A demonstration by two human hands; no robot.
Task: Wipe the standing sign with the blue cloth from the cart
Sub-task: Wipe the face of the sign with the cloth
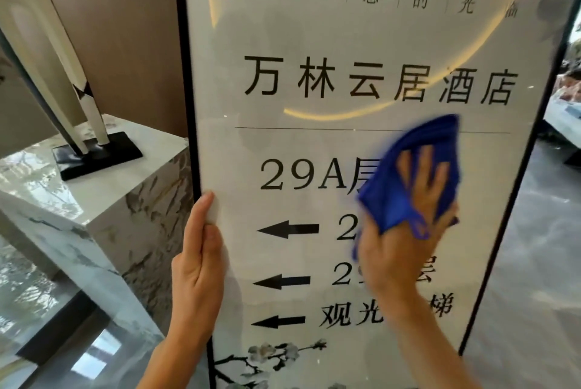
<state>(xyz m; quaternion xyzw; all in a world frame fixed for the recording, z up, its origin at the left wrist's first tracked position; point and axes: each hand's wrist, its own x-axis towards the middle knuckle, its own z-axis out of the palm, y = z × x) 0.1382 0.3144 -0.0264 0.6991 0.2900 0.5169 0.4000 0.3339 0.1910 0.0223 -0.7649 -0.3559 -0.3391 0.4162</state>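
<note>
The standing sign (345, 43) fills the middle of the view. It has a thin black frame and a glossy white face with black characters, arrows and a flower print at the bottom. My left hand (198, 263) grips the frame's left edge, thumb lying on the front. My right hand (393, 250) presses the blue cloth (393, 175) flat against the right middle of the face, fingers spread and straight. A fold of the cloth lies over the knuckles, and hand and cloth hide part of the lettering.
Directly left of the sign stands a marble pedestal (103, 200) carrying a white sculpture on a black base (94, 156). A brown wall rises behind it. Grey polished floor (528, 263) stretches to the right, with furniture (566, 112) at the far right edge.
</note>
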